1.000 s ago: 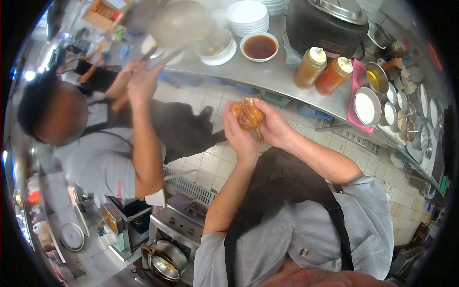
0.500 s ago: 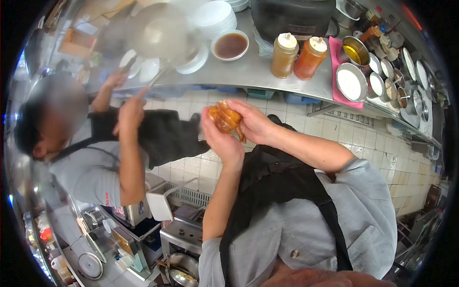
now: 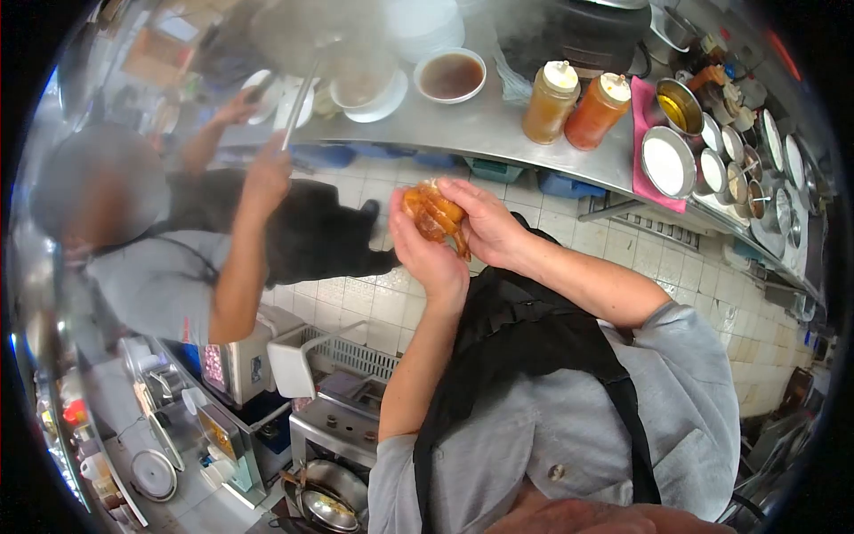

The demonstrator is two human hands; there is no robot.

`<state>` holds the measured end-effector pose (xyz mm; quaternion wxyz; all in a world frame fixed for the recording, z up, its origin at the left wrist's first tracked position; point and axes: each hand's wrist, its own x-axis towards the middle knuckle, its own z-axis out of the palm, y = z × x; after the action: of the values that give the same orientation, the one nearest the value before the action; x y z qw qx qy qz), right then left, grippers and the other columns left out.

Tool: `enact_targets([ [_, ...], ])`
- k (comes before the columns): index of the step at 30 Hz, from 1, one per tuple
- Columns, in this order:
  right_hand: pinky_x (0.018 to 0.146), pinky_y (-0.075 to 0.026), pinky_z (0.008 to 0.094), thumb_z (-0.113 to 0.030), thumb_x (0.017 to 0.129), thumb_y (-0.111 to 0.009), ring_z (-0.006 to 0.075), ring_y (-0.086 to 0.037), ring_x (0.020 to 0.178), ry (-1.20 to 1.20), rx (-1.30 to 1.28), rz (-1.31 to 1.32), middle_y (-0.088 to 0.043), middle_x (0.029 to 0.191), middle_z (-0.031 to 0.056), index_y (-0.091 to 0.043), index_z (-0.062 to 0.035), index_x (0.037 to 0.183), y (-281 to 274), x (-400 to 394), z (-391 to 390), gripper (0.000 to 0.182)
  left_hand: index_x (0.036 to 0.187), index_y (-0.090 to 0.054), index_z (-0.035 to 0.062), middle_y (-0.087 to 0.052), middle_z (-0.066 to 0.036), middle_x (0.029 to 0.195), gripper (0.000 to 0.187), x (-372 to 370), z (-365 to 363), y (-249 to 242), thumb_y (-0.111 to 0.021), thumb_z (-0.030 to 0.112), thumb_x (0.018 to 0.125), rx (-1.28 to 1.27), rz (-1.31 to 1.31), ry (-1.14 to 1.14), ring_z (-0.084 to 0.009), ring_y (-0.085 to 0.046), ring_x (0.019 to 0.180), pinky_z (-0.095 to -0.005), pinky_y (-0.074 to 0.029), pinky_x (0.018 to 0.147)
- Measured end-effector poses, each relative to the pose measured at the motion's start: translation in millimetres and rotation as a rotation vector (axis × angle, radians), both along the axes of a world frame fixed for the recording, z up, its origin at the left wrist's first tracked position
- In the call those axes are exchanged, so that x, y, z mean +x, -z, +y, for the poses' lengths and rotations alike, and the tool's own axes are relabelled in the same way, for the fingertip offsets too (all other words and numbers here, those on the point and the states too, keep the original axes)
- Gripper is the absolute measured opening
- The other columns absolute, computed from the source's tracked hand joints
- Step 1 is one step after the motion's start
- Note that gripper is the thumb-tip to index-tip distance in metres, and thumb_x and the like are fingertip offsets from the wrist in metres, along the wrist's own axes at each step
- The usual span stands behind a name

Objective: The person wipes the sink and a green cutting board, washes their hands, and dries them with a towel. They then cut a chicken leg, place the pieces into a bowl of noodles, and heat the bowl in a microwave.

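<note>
Cut pieces of glossy golden-brown roast poultry (image 3: pixel 434 216) sit pressed together between my cupped hands, a thin bone end pointing down to the right. My left hand (image 3: pixel 431 261) wraps them from the left and below. Closed around their right side is my right hand (image 3: pixel 485 222). Both hands are in the air over the tiled floor, just short of the steel counter (image 3: pixel 498 133). My palms hide part of the meat.
On the counter are a bowl of brown liquid (image 3: pixel 451 76), two squeeze bottles (image 3: pixel 599 111) and steel containers (image 3: pixel 669 162) by a pink cloth. To the left, a co-worker (image 3: pixel 191 240) holds a long-handled tool (image 3: pixel 301 102) amid steam. A metal appliance (image 3: pixel 334 423) stands lower left.
The view has shifted a little, so the counter sits further right. My hands still hold the poultry. The co-worker's pan has moved up, and a bowl near it shows more fully amid steam.
</note>
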<state>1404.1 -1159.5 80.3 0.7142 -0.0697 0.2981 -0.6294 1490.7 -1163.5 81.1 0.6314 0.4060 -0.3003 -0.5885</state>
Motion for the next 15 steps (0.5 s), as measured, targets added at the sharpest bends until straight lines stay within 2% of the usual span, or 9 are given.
enact_targets([
  [4,0.096,-0.050,0.0328,-0.028,0.101,-0.060,0.0164,-0.062,0.107,-0.010,0.009,0.014,-0.063,0.113,0.0069,-0.056,-0.0045,0.120,-1.8,4.5,0.1,0.031,0.136,-0.047,0.0003,-0.053,-0.011,0.130,0.044,2.0,-0.6,2.5,-0.037,0.033,0.108,0.009,0.061,-0.010,-0.0222,-0.054,0.120,-0.0360,-0.047,0.101],
  [7,0.096,-0.050,0.0334,-0.028,0.101,-0.058,0.0166,-0.062,0.106,-0.014,0.004,-0.019,-0.064,0.113,0.0060,-0.057,-0.0062,0.120,-2.1,4.8,-0.8,0.029,0.138,-0.045,0.0004,-0.052,-0.012,0.133,0.044,4.3,-1.7,5.7,-0.037,0.032,0.107,0.017,0.106,0.023,-0.0235,-0.053,0.123,-0.0394,-0.047,0.103],
  [15,0.101,-0.047,0.0348,-0.028,0.102,-0.056,0.0173,-0.060,0.111,-0.005,0.004,-0.030,-0.063,0.117,0.0060,-0.057,-0.0069,0.121,-2.9,-0.9,-1.4,0.028,0.135,-0.047,0.0015,-0.053,-0.010,0.128,0.042,-0.8,-4.1,-0.1,-0.038,0.031,0.107,0.028,0.098,0.051,-0.0216,-0.054,0.120,-0.0369,-0.047,0.102],
])
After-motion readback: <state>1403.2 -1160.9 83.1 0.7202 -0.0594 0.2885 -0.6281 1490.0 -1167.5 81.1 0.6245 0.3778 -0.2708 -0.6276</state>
